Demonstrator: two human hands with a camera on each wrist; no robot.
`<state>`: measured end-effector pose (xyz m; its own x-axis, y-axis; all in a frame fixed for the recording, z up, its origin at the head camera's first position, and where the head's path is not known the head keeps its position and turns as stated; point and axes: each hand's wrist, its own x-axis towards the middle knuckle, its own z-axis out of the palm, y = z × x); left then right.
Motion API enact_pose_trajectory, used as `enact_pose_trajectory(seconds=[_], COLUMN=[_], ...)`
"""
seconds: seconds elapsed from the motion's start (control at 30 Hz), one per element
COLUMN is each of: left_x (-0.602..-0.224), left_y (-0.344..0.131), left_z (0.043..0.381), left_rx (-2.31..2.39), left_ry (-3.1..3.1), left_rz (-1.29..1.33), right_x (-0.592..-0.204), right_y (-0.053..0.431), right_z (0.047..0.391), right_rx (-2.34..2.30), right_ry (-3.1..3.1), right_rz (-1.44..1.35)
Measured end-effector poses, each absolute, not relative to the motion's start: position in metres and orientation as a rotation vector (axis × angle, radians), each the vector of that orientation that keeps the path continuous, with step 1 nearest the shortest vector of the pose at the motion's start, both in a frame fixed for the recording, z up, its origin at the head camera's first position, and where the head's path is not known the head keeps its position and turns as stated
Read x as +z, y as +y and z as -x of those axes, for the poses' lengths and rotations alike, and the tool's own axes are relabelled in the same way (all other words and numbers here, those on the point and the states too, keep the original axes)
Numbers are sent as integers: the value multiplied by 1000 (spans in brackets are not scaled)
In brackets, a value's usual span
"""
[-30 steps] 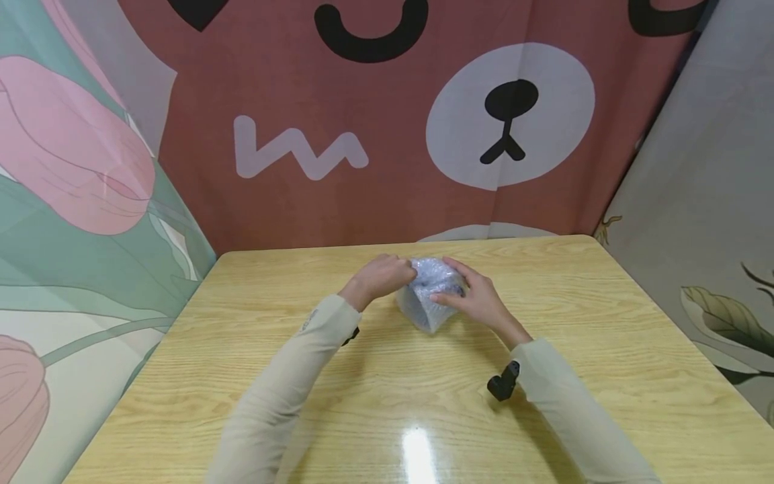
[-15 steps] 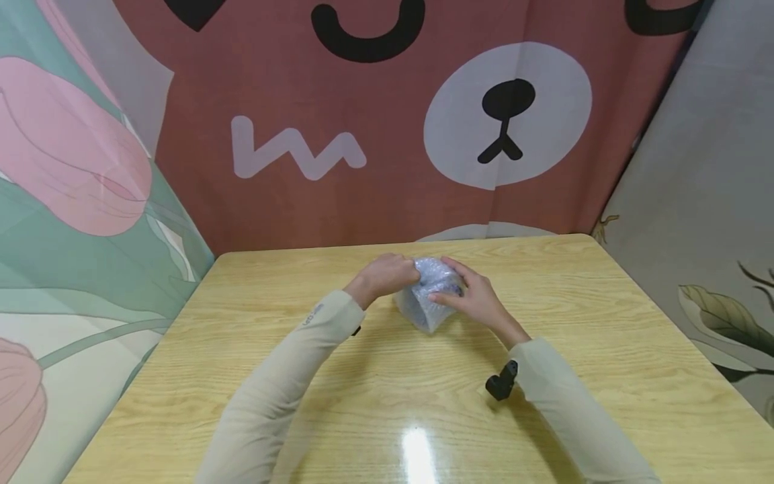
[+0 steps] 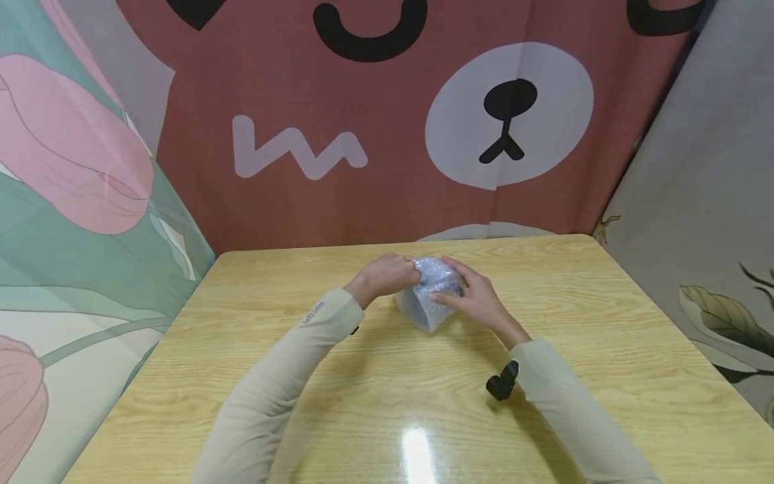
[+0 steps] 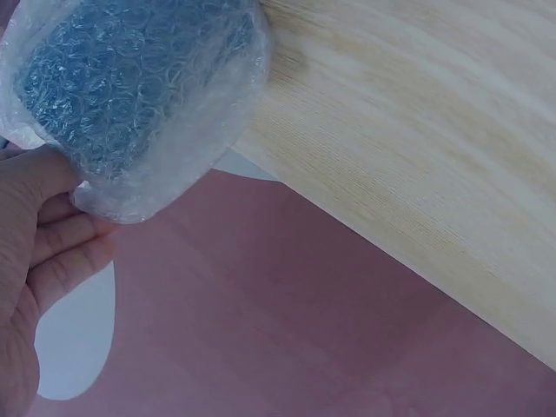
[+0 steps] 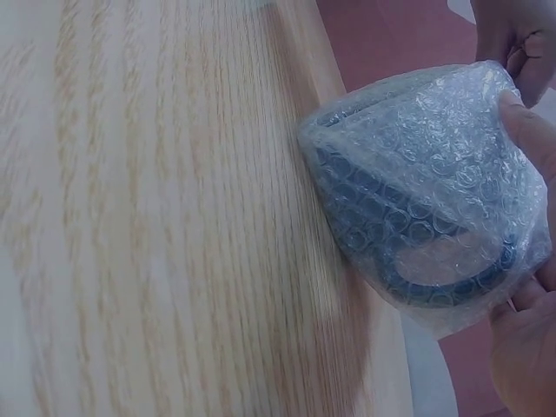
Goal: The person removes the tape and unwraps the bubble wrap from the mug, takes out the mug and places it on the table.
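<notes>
A bubble-wrapped blue item (image 3: 428, 316) rests near the far side of the table, between both hands. Through the layers in the right wrist view, the wrapped item (image 5: 417, 200) shows a dark blue loop like a mug handle; its full shape is hidden. My left hand (image 3: 389, 275) pinches the bubble wrap at its far left edge, thumb on one side and curled fingers on the other in the left wrist view. From the right, my right hand (image 3: 480, 298) holds the bundle between thumb and fingers.
The wooden table (image 3: 387, 403) has its far edge just behind the bundle, against a reddish-brown curtain (image 3: 387, 202) with a bear print. A floral cloth (image 3: 91, 168) hangs at the left, a grey one at the right. A black wrist camera (image 3: 503, 381) juts below the right sleeve.
My left hand has shifted slightly to the right over the bundle and its forearm has turned a little. The right hand and the bundle stay almost still.
</notes>
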<state>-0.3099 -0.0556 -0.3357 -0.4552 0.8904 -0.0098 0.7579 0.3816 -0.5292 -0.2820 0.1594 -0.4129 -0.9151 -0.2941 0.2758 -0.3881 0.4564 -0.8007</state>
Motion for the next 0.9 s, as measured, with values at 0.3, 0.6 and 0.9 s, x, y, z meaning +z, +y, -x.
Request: enact_pose_trajectory(seconds=[0.3,0.6,0.9], left_x=[-337,-348,-350], left_y=[-57,-69,-75], left_z=[310,316,320], left_rx=[664,637,521], left_ry=[-2355,-2289,-2311], left_rz=[1424,1366,1355], right_x=[-414,-415,-413], right_y=[159,159,158], right_z=[283,283,282], right_rx=[1457,1463,1463], right_ry=[-2588,-2586,-2561], right_rz=[-613,-600,-623])
